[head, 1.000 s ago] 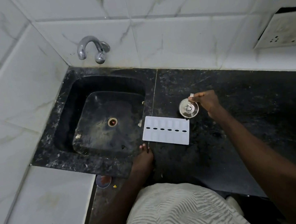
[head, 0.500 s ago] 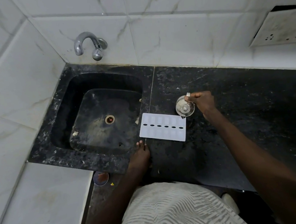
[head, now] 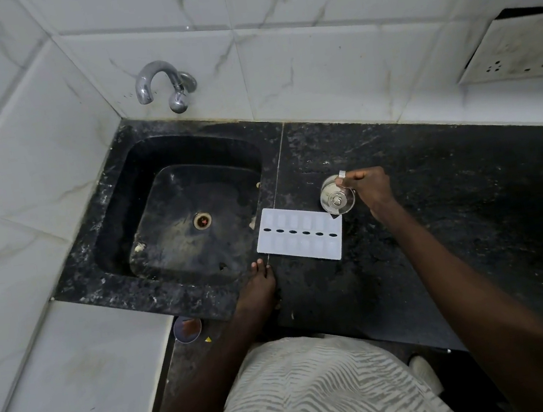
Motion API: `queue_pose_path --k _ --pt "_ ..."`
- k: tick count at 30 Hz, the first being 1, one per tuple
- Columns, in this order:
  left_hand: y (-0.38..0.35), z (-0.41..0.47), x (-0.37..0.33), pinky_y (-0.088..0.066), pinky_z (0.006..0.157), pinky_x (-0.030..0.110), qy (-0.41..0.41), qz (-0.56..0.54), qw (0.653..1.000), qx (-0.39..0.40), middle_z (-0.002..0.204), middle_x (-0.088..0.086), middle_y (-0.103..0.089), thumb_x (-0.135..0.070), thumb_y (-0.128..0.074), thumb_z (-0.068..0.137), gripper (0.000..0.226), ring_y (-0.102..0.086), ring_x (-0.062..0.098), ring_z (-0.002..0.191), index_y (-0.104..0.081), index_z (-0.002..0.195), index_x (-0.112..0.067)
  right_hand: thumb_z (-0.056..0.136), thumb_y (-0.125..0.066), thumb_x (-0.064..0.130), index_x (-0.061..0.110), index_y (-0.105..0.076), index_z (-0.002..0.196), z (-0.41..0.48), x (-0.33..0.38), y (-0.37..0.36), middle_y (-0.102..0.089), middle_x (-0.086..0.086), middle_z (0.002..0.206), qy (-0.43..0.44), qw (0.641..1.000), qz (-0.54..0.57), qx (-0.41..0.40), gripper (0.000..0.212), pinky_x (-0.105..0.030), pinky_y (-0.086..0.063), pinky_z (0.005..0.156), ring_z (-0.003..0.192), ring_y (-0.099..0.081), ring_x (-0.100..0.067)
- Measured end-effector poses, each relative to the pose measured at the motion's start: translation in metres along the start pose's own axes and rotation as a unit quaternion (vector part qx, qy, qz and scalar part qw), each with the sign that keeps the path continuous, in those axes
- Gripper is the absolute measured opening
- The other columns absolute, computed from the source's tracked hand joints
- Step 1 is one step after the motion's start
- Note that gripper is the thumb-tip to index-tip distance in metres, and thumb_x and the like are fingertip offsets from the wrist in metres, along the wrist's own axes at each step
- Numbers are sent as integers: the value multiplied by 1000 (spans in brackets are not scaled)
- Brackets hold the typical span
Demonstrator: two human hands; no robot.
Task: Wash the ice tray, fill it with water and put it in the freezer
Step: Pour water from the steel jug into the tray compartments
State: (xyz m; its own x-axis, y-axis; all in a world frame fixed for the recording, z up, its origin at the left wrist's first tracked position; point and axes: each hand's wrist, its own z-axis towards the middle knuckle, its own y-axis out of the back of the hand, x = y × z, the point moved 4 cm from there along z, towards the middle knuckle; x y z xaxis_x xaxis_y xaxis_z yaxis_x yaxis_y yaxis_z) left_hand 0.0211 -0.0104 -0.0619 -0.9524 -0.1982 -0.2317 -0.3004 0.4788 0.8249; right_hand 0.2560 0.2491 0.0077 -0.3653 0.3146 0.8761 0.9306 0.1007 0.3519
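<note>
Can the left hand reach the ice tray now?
Probably yes. The left hand rests on the counter just short of the tray, with nothing between. The right hand holds a glass over its far corner.

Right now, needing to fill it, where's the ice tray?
The ice tray lies on the counter right of the sink, steel vessel at its far corner.

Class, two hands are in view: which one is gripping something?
The right hand: it grips a shiny round vessel at the ice tray's far corner. The left hand rests on the counter edge, fingers straight.
</note>
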Motion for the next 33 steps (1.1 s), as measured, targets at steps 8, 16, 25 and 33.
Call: queue_pose_path --k 8,16,25,33 --pt "1 0 0 -23 126 43 0 0 1000 2 170 25 -2 -18 -77 88 103 -3 37 159 -9 162 3 78 -90 10 5 -82 100 0 4 -2 -79 -4 89 3 1000 -19 3 24 -16 -57 59 64 -70 -6" --pt "2 0 -1 -24 125 42 2 -1 1000 -1 171 25 -1 -16 -78 86 104 -4 36 159 -9 162 2 78 -89 8 2 -81 102 2 7 0 -77 -5 90 15 1000 -23 2 25 -10 -52 55 55 -64 6" --pt "3 0 -3 -26 124 42 -1 2 1000 1 170 26 0 -17 -76 89 102 -3 37 159 -8 162 3 79 -88 7 2 -81 102 3 9 3 -78 -6 91 7 1000 -17 -1 25 -11 -54 57 66 -68 -7" --pt "4 0 -3 -26 124 43 0 0 1000 0 170 26 0 -16 -75 89 101 -3 38 159 -7 162 3 79 -88 5 2 -81 98 5 11 -3 -77 -5 87 0 1000 -18 4 20 -11 -52 53 58 -65 -1"
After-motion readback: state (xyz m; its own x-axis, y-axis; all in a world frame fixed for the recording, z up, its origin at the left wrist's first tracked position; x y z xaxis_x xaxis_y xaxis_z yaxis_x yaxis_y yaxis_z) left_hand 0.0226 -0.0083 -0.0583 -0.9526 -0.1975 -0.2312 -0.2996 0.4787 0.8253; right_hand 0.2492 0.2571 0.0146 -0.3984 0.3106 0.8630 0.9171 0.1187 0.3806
